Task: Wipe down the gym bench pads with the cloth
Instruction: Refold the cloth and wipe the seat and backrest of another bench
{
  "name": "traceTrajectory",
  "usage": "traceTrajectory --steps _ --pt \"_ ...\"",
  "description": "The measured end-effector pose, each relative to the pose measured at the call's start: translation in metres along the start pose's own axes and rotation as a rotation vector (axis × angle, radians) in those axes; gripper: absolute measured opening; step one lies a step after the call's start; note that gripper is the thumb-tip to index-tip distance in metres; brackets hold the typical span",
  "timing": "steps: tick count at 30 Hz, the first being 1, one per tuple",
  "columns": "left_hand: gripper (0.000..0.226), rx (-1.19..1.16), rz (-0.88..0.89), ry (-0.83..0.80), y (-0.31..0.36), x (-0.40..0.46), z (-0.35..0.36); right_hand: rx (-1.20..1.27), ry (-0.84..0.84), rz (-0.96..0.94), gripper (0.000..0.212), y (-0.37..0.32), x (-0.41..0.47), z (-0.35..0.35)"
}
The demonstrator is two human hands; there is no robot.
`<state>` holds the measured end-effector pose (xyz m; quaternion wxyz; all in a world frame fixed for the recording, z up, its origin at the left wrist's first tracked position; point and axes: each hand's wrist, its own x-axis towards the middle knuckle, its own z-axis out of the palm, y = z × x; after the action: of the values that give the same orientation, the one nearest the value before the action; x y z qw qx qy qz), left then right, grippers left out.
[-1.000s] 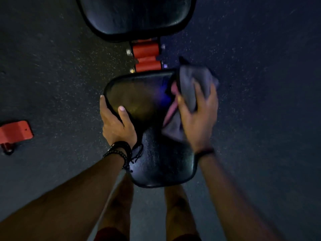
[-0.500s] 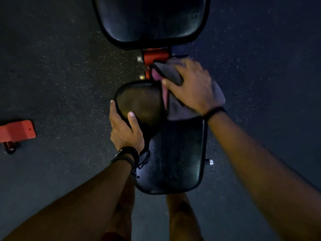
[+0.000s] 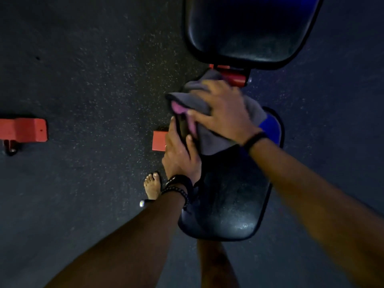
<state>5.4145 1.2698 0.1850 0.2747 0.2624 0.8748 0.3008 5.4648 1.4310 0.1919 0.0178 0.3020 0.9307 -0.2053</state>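
The black seat pad [image 3: 230, 206] of the gym bench lies below me, its far end covered by a grey cloth with a pink underside [image 3: 209, 134]. My right hand [image 3: 224, 113] lies flat on the cloth, pressing it onto the pad's far left corner. My left hand [image 3: 180, 154] grips the pad's left edge, thumb on top. The larger black back pad [image 3: 249, 30] sits beyond, at the top right.
A red frame joint [image 3: 234, 76] links the two pads. One red frame foot [image 3: 159, 141] shows just left of my left hand, another red foot [image 3: 25, 129] at the far left. My sandalled foot [image 3: 152, 187] stands on dark speckled rubber flooring [image 3: 93, 69].
My right hand has swept the cloth from the seat pad's right side up and across to its far left corner. The view has shifted left. My left hand kept its grip.
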Motion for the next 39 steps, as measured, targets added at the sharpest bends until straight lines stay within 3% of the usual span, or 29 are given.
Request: traceTrajectory --steps 4,7,9,11,13,17,19,22,24,27,30,33,34,36,39 --pt "0.057 -0.027 0.018 -0.002 -0.001 0.002 0.000 0.038 0.132 0.234 0.050 0.052 -0.063 -0.016" --pt "0.059 -0.145 0.044 0.039 -0.005 0.004 0.000 -0.069 0.154 0.367 0.050 0.014 -0.035 -0.007" --pt "0.059 -0.408 -0.003 0.166 -0.006 0.003 -0.004 -0.135 0.075 0.310 0.052 -0.027 -0.001 0.007" --pt "0.057 -0.652 -0.181 0.366 -0.012 0.004 -0.021 -0.214 0.066 0.185 0.047 -0.063 0.009 0.019" --pt "0.059 -0.704 -0.262 0.441 -0.033 0.005 -0.045 -0.174 0.046 0.108 0.045 -0.093 -0.035 0.036" --pt "0.063 -0.692 -0.213 0.208 -0.065 0.004 -0.084 -0.110 -0.238 -0.169 0.058 -0.153 -0.200 0.056" --pt "0.065 -0.663 -0.189 0.107 -0.065 0.008 -0.089 -0.103 -0.307 -0.263 0.055 -0.148 -0.211 0.058" --pt "0.060 -0.618 -0.132 0.025 -0.057 0.010 -0.088 -0.067 -0.109 -0.131 0.042 -0.131 -0.138 0.049" --pt "0.056 -0.601 -0.107 0.051 -0.056 0.012 -0.085 -0.153 0.037 0.055 0.045 -0.121 -0.066 0.042" --pt "0.053 -0.609 -0.100 0.100 -0.061 0.006 -0.080 -0.257 0.114 0.342 0.042 -0.111 -0.008 0.040" --pt "0.053 -0.577 -0.078 0.117 -0.063 -0.006 -0.088 -0.212 0.106 0.244 0.042 -0.147 -0.071 0.067" --pt "0.054 -0.557 -0.052 0.078 -0.057 -0.010 -0.097 -0.126 -0.088 -0.019 0.043 -0.183 -0.201 0.093" --pt "0.054 -0.561 -0.046 0.076 -0.055 -0.009 -0.098 0.008 -0.147 -0.036 0.040 -0.181 -0.227 0.094" --pt "0.054 -0.559 -0.023 0.082 -0.048 -0.007 -0.097 0.065 -0.091 -0.088 0.044 -0.169 -0.220 0.083" --pt "0.054 -0.547 -0.056 0.065 -0.041 -0.003 -0.083 -0.137 -0.014 0.120 0.051 -0.174 -0.144 0.084"
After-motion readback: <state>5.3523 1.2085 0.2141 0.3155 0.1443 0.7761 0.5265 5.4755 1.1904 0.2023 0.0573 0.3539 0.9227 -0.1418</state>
